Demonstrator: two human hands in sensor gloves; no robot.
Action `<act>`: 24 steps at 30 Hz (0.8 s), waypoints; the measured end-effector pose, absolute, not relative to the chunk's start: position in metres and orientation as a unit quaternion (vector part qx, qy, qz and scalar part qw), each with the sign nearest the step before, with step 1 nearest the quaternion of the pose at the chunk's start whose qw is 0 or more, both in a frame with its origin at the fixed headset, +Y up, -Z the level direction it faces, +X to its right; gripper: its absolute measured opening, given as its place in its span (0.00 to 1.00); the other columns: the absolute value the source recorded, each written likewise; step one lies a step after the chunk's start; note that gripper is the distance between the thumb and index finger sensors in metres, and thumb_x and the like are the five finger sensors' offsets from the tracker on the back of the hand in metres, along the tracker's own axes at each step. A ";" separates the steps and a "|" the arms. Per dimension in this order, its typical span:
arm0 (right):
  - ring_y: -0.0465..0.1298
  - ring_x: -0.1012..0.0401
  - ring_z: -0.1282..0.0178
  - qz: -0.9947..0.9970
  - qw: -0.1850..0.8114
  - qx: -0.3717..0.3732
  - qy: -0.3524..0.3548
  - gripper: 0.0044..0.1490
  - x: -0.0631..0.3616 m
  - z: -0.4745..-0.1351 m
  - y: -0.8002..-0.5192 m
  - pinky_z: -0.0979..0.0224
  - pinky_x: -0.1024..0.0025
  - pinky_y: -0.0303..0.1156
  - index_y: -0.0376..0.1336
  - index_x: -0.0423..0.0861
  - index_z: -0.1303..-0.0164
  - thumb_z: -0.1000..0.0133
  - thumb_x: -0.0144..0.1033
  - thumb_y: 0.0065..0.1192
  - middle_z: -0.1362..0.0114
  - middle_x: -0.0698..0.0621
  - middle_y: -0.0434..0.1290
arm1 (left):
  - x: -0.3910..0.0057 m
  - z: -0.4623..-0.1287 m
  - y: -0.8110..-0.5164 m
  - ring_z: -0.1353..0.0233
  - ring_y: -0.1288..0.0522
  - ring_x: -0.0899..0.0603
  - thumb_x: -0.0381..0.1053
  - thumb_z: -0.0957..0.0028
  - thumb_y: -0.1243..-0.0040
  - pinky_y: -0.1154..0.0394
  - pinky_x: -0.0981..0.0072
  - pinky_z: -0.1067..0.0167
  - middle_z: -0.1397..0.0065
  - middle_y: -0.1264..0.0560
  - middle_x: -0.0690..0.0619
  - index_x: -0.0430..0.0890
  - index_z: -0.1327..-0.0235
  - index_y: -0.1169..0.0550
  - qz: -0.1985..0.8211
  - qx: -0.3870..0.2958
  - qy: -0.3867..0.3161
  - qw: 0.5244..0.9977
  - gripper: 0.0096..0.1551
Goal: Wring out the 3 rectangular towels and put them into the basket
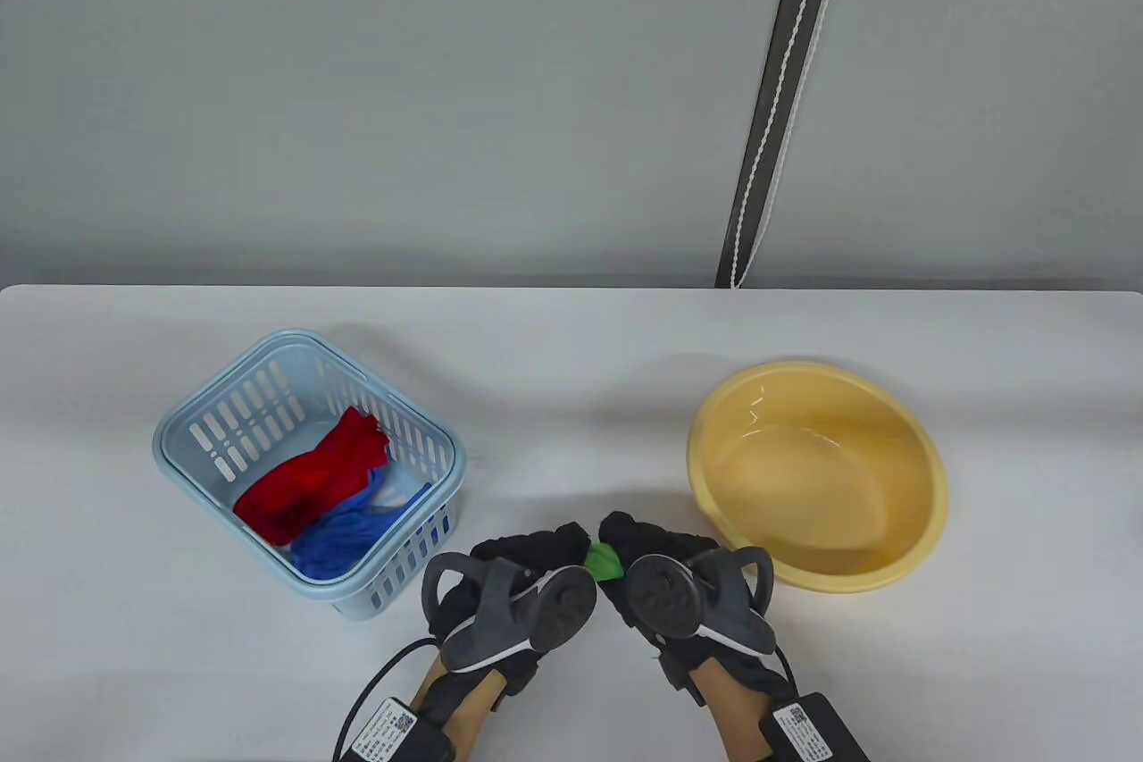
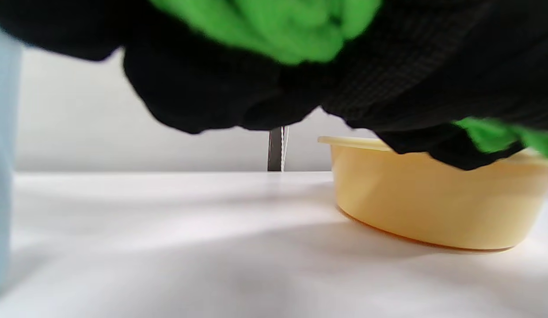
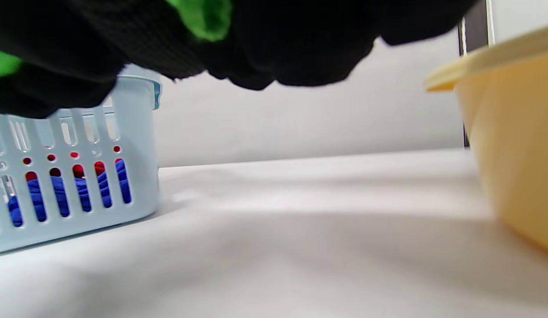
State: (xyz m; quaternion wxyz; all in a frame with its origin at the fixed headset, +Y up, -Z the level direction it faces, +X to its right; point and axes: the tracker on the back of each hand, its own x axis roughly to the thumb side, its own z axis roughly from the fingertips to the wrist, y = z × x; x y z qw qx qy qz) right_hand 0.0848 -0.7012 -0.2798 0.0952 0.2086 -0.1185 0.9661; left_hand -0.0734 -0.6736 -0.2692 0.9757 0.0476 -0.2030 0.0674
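Note:
Both gloved hands grip a green towel (image 1: 604, 563) between them, above the table's front middle. My left hand (image 1: 527, 561) holds its left end and my right hand (image 1: 656, 552) its right end; only a small green patch shows between the fists. In the wrist views the green towel (image 2: 278, 26) (image 3: 205, 17) bulges out among the black fingers (image 2: 203, 88) (image 3: 300, 48). The light blue basket (image 1: 192, 418) stands at the left and holds a red towel (image 1: 312, 472) and a blue towel (image 1: 344, 534).
A yellow basin (image 1: 920, 521) stands at the right, close to my right hand; its inside looks wet and holds no towel. A dark strap with a white cord (image 1: 777, 101) hangs against the grey wall behind the white table (image 1: 571, 351).

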 end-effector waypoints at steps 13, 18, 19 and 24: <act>0.81 0.59 0.75 0.947 0.082 0.220 -0.220 0.23 0.094 -0.274 -0.692 0.68 0.61 0.78 0.65 0.46 0.43 0.38 0.52 0.63 0.60 0.52 0.80 | -0.082 -0.291 -0.679 0.81 0.15 0.48 0.62 0.47 0.27 0.16 0.59 0.80 0.74 0.11 0.55 0.40 0.59 0.15 0.348 -0.168 -0.185 0.904 0.24; 0.80 0.60 0.76 0.938 0.066 0.234 -0.246 0.23 0.096 -0.273 -0.691 0.69 0.61 0.78 0.66 0.47 0.45 0.38 0.53 0.62 0.61 0.53 0.81 | -0.082 -0.293 -0.693 0.83 0.16 0.48 0.61 0.45 0.29 0.17 0.58 0.82 0.75 0.11 0.55 0.39 0.60 0.14 0.443 -0.233 -0.181 0.847 0.23; 0.80 0.60 0.75 0.938 0.067 0.234 -0.248 0.23 0.097 -0.273 -0.690 0.69 0.62 0.78 0.66 0.47 0.45 0.38 0.54 0.61 0.61 0.53 0.80 | -0.082 -0.294 -0.696 0.83 0.16 0.48 0.61 0.44 0.30 0.17 0.58 0.82 0.76 0.11 0.55 0.39 0.60 0.14 0.466 -0.255 -0.183 0.827 0.24; 0.80 0.60 0.75 0.930 0.077 0.239 -0.268 0.23 0.100 -0.270 -0.685 0.68 0.61 0.78 0.66 0.47 0.46 0.38 0.54 0.60 0.62 0.53 0.80 | -0.079 -0.294 -0.704 0.84 0.17 0.48 0.62 0.42 0.32 0.17 0.58 0.83 0.76 0.12 0.55 0.39 0.61 0.15 0.544 -0.310 -0.189 0.757 0.24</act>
